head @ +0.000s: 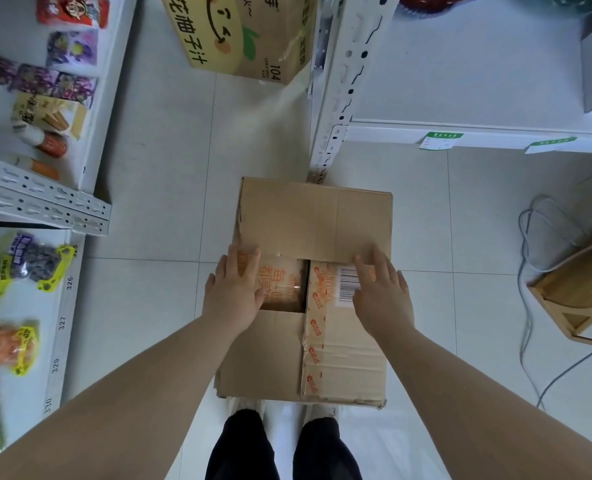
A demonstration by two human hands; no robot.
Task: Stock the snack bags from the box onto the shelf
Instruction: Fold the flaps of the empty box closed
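A brown cardboard box [308,220] sits on the tiled floor in front of my feet, its flaps mostly down. Through a gap between the flaps an orange snack bag [282,282] shows inside. My left hand [234,289] hovers over the left edge of that gap with fingers straight, partly covering the bag. My right hand [381,289] rests flat on the taped right flap by a barcode label [348,282], fingertips at the edge of the far flap. The white shelf [66,296] to my left carries several packaged snacks.
A yellow printed carton [239,36] stands on the floor further ahead. A white shelf upright [336,98] and empty-looking shelf board [461,133] are ahead right. A wooden crate [578,292] and grey cables [530,271] lie at the right.
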